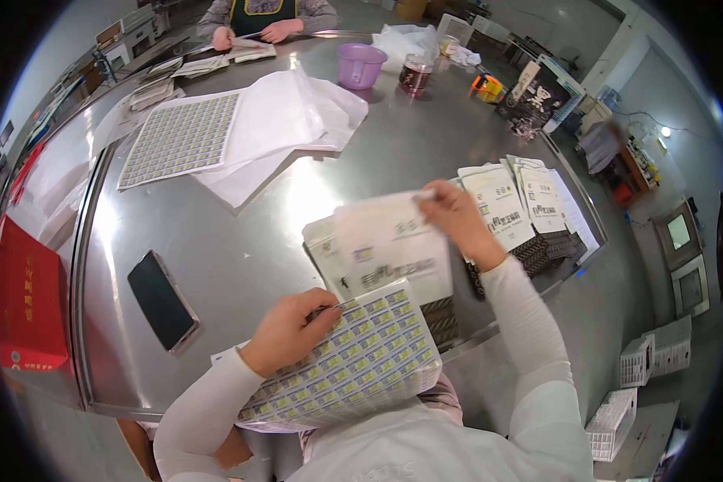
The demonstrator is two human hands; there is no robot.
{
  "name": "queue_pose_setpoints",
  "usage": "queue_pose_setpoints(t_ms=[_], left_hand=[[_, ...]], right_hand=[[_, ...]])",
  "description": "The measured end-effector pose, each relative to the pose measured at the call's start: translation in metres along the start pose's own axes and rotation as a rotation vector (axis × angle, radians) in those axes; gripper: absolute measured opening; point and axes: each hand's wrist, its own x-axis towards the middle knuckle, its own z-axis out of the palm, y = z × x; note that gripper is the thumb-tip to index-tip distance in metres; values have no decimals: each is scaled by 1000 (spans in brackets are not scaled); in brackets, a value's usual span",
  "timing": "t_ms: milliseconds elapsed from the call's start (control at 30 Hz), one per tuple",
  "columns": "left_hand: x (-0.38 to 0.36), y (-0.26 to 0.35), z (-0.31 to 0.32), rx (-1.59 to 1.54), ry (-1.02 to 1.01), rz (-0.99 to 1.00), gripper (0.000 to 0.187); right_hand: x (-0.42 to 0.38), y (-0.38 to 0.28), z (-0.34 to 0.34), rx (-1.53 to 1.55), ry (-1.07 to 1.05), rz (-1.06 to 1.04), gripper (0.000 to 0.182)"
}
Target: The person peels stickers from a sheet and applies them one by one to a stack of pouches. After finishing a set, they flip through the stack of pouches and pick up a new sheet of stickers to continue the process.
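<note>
My left hand (291, 331) is closed on the upper left edge of a sheet of small yellow-green and blue labels (361, 353), which slopes over the table's front edge toward my lap. My right hand (460, 223) pinches the upper right corner of a printed white packaging bag (390, 241), slightly blurred and raised at an angle. One small label shows on that bag. Beneath it lies a stack of similar bags (320, 245), mostly hidden. To the right of my right hand are more stacked bags (502, 205) with dark patterned lower ends.
A phone (162, 301) lies on the metal table (241, 233) at left. Further back are another label sheet (185, 136), white backing paper (273, 120), a purple plastic cup (360, 66) and a jar (414, 76). A co-worker (267, 20) handles bags across the table.
</note>
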Motion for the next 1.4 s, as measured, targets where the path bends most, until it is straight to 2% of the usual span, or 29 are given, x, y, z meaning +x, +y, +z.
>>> queue_pose_setpoints(t_ms=[67, 167, 267, 333, 367, 400, 433, 467, 500, 567, 667, 767, 867, 967, 1067, 1267, 1367, 1400], left_hand=[[-3, 7, -3, -50, -6, -74, 20], [0, 3, -1, -4, 13, -50, 19], [-1, 2, 0, -5, 47, -21, 19], [0, 2, -1, 19, 53, -13, 19], [0, 1, -1, 36, 46, -14, 19], [-1, 1, 0, 30, 51, -22, 19], [-1, 1, 1, 25, 56, -28, 18], [0, 1, 0, 21, 62, -30, 18], [0, 3, -2, 46, 43, -45, 18], [-1, 9, -5, 89, 4, -70, 17], [-2, 2, -3, 44, 68, 24, 19], [-6, 13, -8, 82, 110, -5, 25], [-4, 7, -6, 84, 81, 36, 29], [-2, 16, -9, 130, -1, -59, 26], [0, 9, -4, 145, 13, 70, 21], [2, 13, -8, 43, -25, -35, 17], [2, 8, -7, -25, -16, -58, 15], [2, 9, -7, -17, -24, -64, 16]], right_hand=[[4, -9, -51, -23, 67, -73, 18], [33, -1, -130, -152, 150, -117, 23], [35, 12, -134, -1244, 574, -483, 28], [16, -7, -74, -934, 291, -486, 36], [0, -15, -35, -673, 110, -411, 37], [-19, -22, 1, -501, -71, -248, 38], [-32, -21, 26, -508, -242, -429, 36], [-42, -23, 47, -560, -310, -579, 34], [-48, -33, 61, -564, -479, -479, 30], [-51, -33, 77, -605, -556, -461, 26], [-54, -35, 77, -549, -540, -313, 21], [-55, -34, 67, -513, -477, -295, 17], [-55, -34, 55, -546, -509, -282, 15], [-57, -33, 50, -568, -503, -324, 13], [-57, -37, 46, -588, -548, -254, 16], [-54, -34, 42, -561, -614, -195, 17], [-61, -28, 49, -575, -426, -339, 16], [-62, -29, 50, -617, -431, -320, 16]])
